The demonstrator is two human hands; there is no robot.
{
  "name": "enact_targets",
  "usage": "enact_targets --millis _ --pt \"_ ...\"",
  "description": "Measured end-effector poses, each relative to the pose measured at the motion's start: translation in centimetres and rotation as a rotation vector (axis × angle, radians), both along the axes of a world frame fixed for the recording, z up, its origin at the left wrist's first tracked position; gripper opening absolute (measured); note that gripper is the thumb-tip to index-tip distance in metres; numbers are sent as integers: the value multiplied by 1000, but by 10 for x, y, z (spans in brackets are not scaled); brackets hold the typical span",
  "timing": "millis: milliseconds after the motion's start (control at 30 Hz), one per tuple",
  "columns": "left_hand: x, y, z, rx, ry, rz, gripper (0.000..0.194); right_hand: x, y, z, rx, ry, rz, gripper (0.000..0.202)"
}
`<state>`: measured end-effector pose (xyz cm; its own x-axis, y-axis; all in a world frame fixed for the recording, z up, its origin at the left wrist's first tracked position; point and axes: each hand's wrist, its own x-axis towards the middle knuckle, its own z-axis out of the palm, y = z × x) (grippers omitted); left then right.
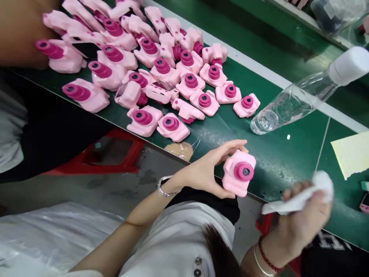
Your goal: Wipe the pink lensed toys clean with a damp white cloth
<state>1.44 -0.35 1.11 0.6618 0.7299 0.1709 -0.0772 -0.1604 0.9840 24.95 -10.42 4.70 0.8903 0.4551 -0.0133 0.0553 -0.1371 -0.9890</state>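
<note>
Grip of the left hand [201,173] pinches a single pink toy camera [236,179] between fingers on the far end and thumb on the near end, its dark-pink lens facing up. Camera is held by the near edge of the green tabletop [273,165]. From the left: a blurred brown shape [20,30] in the upper corner, too soft to identify. Below it, part of another person [52,127], pale top and black clothing, beside a red stool [123,168]. Translucent sheeting [57,231] low on this side. On the tabletop, a crowd of pink cameras [162,65], packed close and partly overlapping at the back, looser toward the right; most lie lens-up, a few on their sides or showing screens. Brown item in clear wrap [180,151] shows just below the tabletop's edge. Silver bracelet [165,187] on the left wrist. Clear bottle [291,102], white-capped, stands just beyond the rightmost loose camera. Right hand [307,215], motion-blurred, bunches a white cloth [325,185] in its grip, apart from the held camera; red bracelet [268,257] and pale bangle [261,265] on that wrist. Far right: torn yellow paper [353,154] on the tabletop.
</note>
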Motion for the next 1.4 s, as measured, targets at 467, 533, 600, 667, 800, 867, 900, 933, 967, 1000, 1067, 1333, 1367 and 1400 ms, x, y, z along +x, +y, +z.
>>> enact_targets --millis 467,533,600,667,800,867,900,933,967,1000,1067,1333,1367,1400 --pt "19 -28 -13 -1233 -603 -60 77 -73 2 -18 -18 -89 407 30" --pt "16 -26 -12 -1214 -588 -88 81 -68 8 -18 -2 -2 247 38" --pt "16 -27 -10 -1162 -552 -85 84 -67 17 -18 10 32 173 40" --pt "19 -31 -7 -1091 -512 -21 80 -72 27 -18 20 -30 225 37" --pt "31 -33 0 -998 -469 279 61 -89 34 -21 26 -517 455 18" --pt "36 -28 3 -1035 -466 370 61 -91 25 -26 16 -639 520 12" --pt "37 -24 5 -1067 -468 379 62 -89 18 -29 -3 -615 551 12" --pt "39 -20 8 -1097 -476 371 64 -86 11 -31 -32 -544 581 14" --pt "40 -16 10 -1116 -487 353 65 -82 4 -34 -71 -449 571 19" --pt "40 -14 12 -1119 -498 335 65 -78 -1 -35 -112 -352 521 25" --pt "41 -12 14 -1083 -503 327 63 -75 -7 -34 -148 -212 330 34" --pt "49 -26 2 -776 -445 463 59 -108 27 -8 9 -955 475 9" --pt "49 -24 3 -802 -448 481 58 -111 28 -8 -17 -1014 545 14" --pt "49 -20 5 -861 -455 497 59 -112 27 -10 -31 -1042 601 19"
